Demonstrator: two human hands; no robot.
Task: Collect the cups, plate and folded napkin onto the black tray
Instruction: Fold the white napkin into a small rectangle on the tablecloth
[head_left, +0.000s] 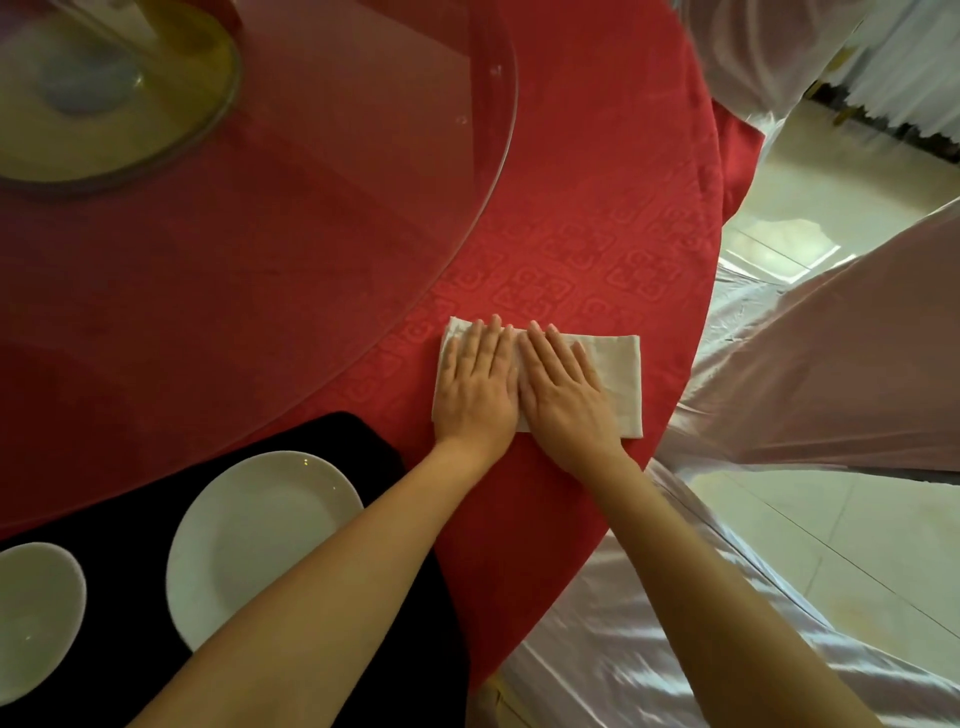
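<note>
A folded cream napkin (621, 379) lies on the red tablecloth near the table's right edge. My left hand (477, 384) and my right hand (563, 387) rest flat on it side by side, fingers straight, pressing it down. To the lower left sits the black tray (358, 436). On it are a white plate (254, 530) and, at the frame's left edge, a white round dish (31, 613). My left forearm crosses over the plate's near rim. No cup is clearly in view.
A large glass turntable (483, 208) covers the table's middle, with a gold base (156, 130) at the upper left. Satin-covered chairs (810, 374) stand close to the right of the table. The pale tiled floor (857, 545) shows beyond the table edge.
</note>
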